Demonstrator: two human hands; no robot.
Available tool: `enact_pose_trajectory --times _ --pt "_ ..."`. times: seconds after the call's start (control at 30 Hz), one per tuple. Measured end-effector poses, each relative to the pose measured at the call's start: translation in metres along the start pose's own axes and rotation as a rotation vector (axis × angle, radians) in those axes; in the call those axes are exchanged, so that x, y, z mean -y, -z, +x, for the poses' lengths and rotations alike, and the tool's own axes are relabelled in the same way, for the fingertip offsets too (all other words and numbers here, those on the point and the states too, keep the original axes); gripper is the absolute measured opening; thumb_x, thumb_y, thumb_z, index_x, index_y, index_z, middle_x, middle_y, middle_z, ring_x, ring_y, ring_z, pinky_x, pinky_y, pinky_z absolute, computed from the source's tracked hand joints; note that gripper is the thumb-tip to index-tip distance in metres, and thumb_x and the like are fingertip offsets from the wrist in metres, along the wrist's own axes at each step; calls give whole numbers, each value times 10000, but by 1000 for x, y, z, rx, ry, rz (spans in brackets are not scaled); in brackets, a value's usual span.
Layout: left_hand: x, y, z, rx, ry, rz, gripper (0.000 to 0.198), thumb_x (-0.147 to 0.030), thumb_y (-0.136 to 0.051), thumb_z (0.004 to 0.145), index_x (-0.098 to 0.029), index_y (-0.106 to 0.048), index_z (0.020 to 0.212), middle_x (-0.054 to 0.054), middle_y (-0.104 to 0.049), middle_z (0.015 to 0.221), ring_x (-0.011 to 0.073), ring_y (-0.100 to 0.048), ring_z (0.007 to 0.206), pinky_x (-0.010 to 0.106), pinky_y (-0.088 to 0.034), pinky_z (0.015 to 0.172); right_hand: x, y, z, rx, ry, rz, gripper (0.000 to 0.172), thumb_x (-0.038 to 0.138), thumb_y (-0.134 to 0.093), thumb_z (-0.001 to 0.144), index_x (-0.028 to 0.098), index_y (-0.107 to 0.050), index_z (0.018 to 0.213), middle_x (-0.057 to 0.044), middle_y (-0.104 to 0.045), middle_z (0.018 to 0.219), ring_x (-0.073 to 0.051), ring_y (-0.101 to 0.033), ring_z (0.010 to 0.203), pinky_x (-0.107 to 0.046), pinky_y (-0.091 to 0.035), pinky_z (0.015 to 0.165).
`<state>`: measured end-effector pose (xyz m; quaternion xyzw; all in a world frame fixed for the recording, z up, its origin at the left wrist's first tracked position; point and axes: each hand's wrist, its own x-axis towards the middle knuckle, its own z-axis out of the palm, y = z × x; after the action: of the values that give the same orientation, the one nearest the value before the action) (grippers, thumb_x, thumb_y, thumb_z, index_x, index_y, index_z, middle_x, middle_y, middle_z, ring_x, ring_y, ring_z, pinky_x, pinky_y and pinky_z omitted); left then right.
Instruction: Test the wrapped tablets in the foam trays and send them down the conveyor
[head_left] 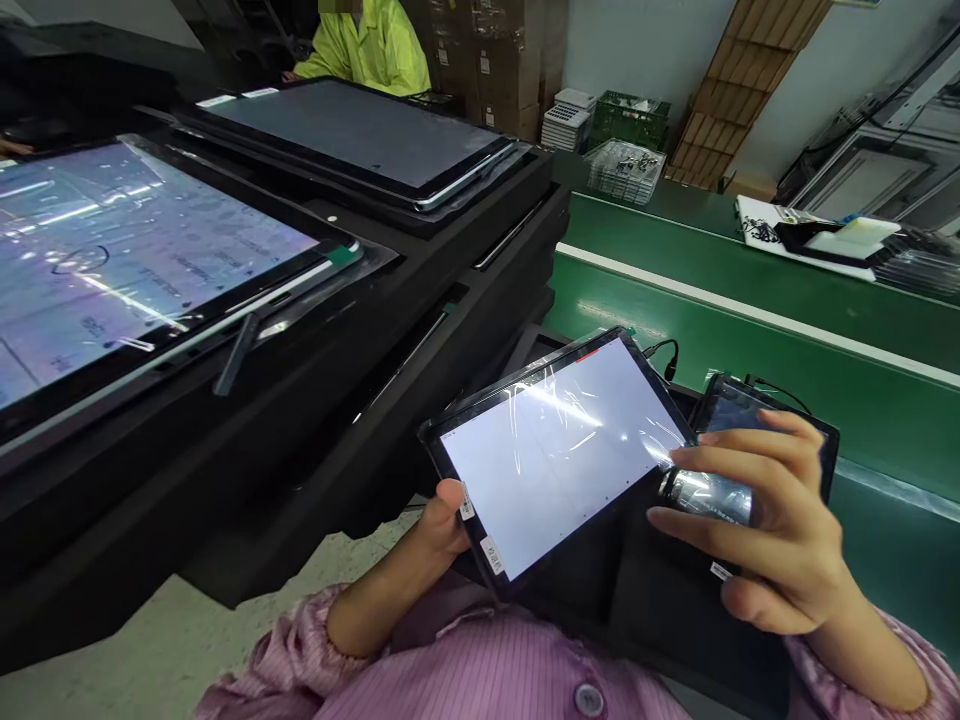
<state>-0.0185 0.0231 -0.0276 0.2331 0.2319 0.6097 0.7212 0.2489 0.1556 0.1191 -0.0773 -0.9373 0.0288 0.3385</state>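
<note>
The left hand (442,525) has its grip closed on the lower left edge of a tablet (559,450), thumb on the frame. The tablet is tilted above the lap, its white screen lit under wrinkled clear film. The right hand (772,530) curls its grip around a small shiny object (705,495), held at the tablet's right corner; what it is I cannot tell. Just behind sits a second dark device (731,405) with a cable. To the left, stacked black trays (420,330) each carry 1 large panel (127,250). Beyond the green conveyor (750,270), a green crate (630,118) stands behind clear trays (626,170) holding small parts.
</note>
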Motion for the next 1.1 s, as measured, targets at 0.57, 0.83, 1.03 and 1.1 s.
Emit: enact_pose_trajectory --times 0.57,0.83,1.03,1.1 --pt "-2 -6 4 110 -46 12 667 -743 -732 703 -174 -784 1048 116 -774 1092 381 -673 1154 492 -528 1033 -4 -1 -2 -31 -72 -21 617 403 -255 1073 207 -727 728 -69 -682 935 -214 -613 855 -547 -323 992" --pt "-2 -3 1 81 -36 23 641 -738 -742 694 -180 -789 1005 102 -787 1027 347 -724 1045 446 -579 946 -5 -8 -2 -16 -67 -40 644 408 -214 1075 226 -782 831 -74 -683 973 -219 -619 871 -537 -317 997" --pt "0 -1 1 51 -27 42 725 -770 -740 664 -176 -772 1079 113 -783 1050 374 -717 1055 482 -580 940 -7 -9 -3 -4 -80 -48 656 417 -197 1071 248 -802 879 -81 -679 1019 -225 -605 897 -542 -300 1020" --pt "0 1 0 60 -22 35 719 -757 -744 672 -179 -765 1099 113 -781 1052 382 -706 1079 496 -566 963 -7 -10 -3 21 -67 -39 657 419 -199 1069 251 -809 893 -86 -680 1044 -233 -604 917 -548 -289 1033"
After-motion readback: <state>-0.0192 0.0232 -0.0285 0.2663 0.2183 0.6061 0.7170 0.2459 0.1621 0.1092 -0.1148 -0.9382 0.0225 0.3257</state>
